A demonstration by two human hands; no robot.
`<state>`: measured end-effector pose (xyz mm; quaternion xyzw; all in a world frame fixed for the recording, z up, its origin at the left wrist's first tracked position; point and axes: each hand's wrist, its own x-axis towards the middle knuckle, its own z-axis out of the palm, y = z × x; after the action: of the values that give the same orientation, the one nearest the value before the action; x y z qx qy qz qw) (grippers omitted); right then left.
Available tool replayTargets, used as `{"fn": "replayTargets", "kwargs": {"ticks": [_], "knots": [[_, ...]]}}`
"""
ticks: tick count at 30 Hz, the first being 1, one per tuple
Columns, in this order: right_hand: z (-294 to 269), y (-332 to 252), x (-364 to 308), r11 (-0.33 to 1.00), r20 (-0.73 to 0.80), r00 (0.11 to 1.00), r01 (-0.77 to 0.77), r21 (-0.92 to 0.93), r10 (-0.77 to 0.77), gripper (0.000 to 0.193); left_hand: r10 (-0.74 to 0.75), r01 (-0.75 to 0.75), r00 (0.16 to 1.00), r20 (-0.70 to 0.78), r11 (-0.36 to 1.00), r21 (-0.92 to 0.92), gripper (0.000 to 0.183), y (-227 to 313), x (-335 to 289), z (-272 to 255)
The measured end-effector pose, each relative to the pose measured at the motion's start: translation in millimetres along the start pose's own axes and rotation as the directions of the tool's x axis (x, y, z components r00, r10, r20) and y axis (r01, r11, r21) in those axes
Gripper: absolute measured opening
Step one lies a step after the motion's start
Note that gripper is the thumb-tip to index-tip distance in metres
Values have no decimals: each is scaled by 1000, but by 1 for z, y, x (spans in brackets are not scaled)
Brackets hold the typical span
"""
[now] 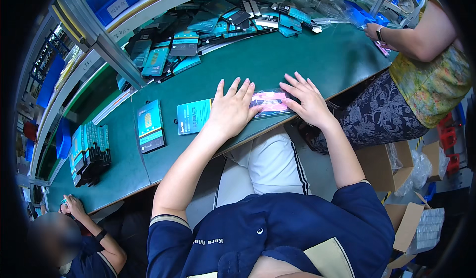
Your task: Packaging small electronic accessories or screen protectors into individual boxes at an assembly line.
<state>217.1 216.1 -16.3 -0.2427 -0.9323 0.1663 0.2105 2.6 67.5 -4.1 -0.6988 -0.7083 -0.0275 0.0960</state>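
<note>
A: What's at the far left?
B: A co-worker's hand (75, 206) at the bench's near edge, then a stack of teal-and-black boxes (91, 151) on the bench (121, 166).

A: Next along?
B: A single flat box (150, 125), lying apart, its long axis running away from the person. Beyond it, at the back, a jumbled heap of boxes (208, 22) spreads rightward, pointing every way.

A: And nearer the middle?
B: Another teal box (192, 118), its right end hidden under the left grip (230, 108). That hand is released and flat, palm down, fingers spread away from the person, thumb reaching right.

A: Where's the pink package (270, 101)?
B: Flat on the bench near its front edge, between the two hands. Its long axis runs left to right, roughly along that edge. Fingers overlap both ends, so I can't tell which is its front, nor whether it meets the teal box under the hand.

A: The other hand?
B: The right grip (308, 102) is also released, palm down, fingers fanned, its thumb on the package's right end.

A: Further right?
B: Another co-worker's hand (372, 31) beside the bench's far end, near a blue bin (359, 14). Below, off the bench, stands an open cardboard carton (379, 166).
</note>
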Motion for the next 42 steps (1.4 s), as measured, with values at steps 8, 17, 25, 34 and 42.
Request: {"fn": "replayTargets", "kwargs": {"ticks": [8,17,25,34,42], "knots": [[-14,-39,23,936,237,970,36,-351,51,93,-168,172,985,38,972,-161,76,-7,-13,-15],[-18,-42,42,973,452,887,181,-145,-98,85,-3,49,992,125,930,-364,99,-80,-61,-42],[-27,-60,59,960,537,840,209,-186,-78,75,-69,89,996,59,881,-466,86,-69,-64,-37],[-16,-67,74,859,630,700,501,-100,-335,69,-77,55,996,-33,899,-434,82,-66,-66,-32],[-1,-65,48,869,549,733,495,-26,-401,57,-70,39,996,-56,899,-437,82,-64,-73,-31]]}}
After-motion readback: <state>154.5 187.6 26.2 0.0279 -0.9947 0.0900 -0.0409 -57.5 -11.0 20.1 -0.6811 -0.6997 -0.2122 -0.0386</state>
